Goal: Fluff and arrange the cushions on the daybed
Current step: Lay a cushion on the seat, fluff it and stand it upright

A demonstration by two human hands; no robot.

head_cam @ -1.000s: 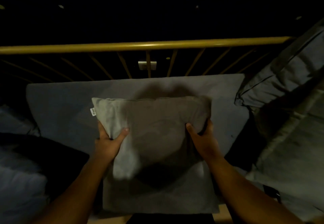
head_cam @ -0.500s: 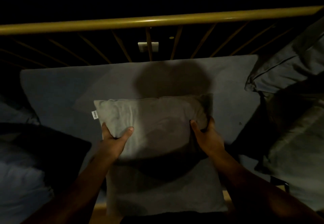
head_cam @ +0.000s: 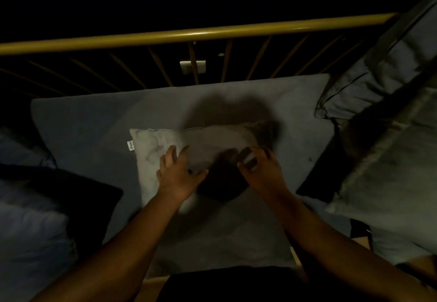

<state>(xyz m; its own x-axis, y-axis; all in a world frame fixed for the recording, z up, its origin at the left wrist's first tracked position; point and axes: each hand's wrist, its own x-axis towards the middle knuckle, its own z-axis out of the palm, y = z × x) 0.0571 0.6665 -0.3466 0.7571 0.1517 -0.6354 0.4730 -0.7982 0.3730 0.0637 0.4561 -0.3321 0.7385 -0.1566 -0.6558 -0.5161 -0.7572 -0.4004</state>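
Note:
A pale grey square cushion (head_cam: 163,150) with a small white side tag lies flat on the blue-grey daybed mattress (head_cam: 89,122), in the middle of the dim head view. My left hand (head_cam: 178,171) rests on top of it with fingers spread. My right hand (head_cam: 261,168) hovers over or touches the cushion's right half, fingers apart and blurred. Neither hand grips the cushion. A dark shadow covers the cushion's right part and its lower half.
A yellow metal rail (head_cam: 189,34) with slanted bars runs along the far side. A dark cushion (head_cam: 71,193) and a pale blue one (head_cam: 30,238) lie at the left. Large grey cushions (head_cam: 387,155) lean at the right. A white wall socket (head_cam: 192,66) shows behind the bars.
Both hands have let go of the cushion's sides and moved onto its top, closer together with fingers spread. The cushion now lies flat on the mattress.

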